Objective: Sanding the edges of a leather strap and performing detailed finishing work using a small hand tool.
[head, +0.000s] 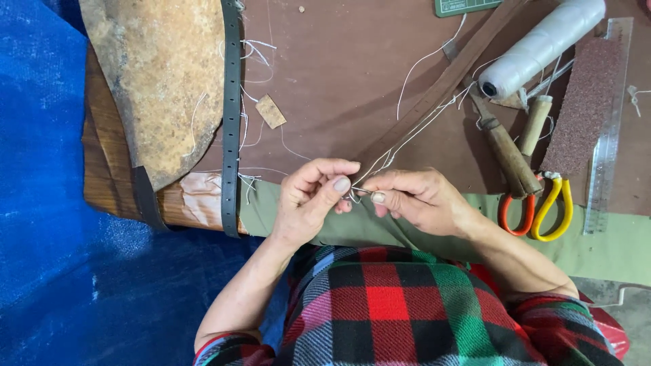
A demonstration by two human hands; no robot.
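White thread (407,139) being pinched between fingertips of left hand (313,196) and right hand (413,198), both clamped on it, wrists bent inward, thread spool (539,47) lying beyond right hand.

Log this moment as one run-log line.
left hand: pinching white thread | right hand: pinching needle | thread runs to spool | scissors lying idle
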